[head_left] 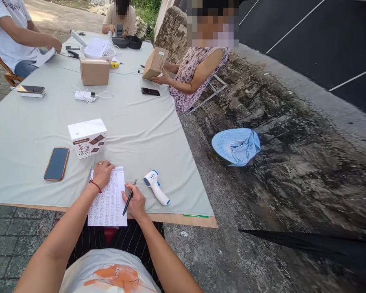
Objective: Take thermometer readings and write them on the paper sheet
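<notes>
A sheaf of paper [108,207] covered in dense rows of writing lies at the table's near edge, its lower end jutting past the edge. My left hand [102,175], with a red cord at the wrist, is curled over the paper's top left part, fingers bent at the upper edge. Between the fingers of my right hand [136,201] is a black pen [129,198], held slanting at the paper's right side. Right of that hand lies a white and blue infrared thermometer [157,188]. A white printed box [88,140] stands beyond my left hand, and a phone [56,164] lies to its left.
A pale cloth covers the table [131,122]. Farther off are a cardboard box [94,72], a white device with a cable [85,96] and phones. A person at right holds another carton [155,63]; two others sit beyond. A blue hat [236,146] lies right of the table.
</notes>
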Demonstrator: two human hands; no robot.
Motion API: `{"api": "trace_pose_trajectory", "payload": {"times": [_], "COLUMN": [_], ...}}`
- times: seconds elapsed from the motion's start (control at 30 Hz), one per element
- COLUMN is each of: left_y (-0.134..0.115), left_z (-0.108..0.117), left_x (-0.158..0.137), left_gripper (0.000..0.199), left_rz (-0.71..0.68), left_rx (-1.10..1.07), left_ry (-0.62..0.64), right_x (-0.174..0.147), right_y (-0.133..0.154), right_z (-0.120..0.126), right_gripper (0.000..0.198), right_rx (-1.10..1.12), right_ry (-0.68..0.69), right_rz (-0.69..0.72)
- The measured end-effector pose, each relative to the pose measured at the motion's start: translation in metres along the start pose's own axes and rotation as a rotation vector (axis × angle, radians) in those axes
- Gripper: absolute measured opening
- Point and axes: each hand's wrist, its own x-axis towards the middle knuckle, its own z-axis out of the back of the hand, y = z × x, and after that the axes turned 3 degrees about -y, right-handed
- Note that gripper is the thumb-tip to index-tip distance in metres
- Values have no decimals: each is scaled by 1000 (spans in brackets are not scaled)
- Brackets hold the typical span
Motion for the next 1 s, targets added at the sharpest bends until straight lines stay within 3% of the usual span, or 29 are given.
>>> {"api": "trace_pose_trajectory", "payload": {"times": [0.23, 0.4, 0.67, 1.0], "left_y": [2, -1, -9, -20], "left_z": [-15, -18, -19, -15], "left_x": [-13, -16, -19, -19], "left_gripper": [31, 24, 18, 18], "left_rz": [-52, -66, -37, -39], "left_rx": [-136, -158, -168, -161], "left_ry": [-107, -115, -76, -51], "right_x": [4, 27, 59, 51], "right_y": [5, 8, 0, 6], "right_z": [8, 14, -6, -9], "right_gripper": [31, 44, 25, 22], "right_rx": [52, 183, 393, 276], "right_ry": [58, -1, -55, -99], "right_rz": [-163, -251, -487, -466]}}
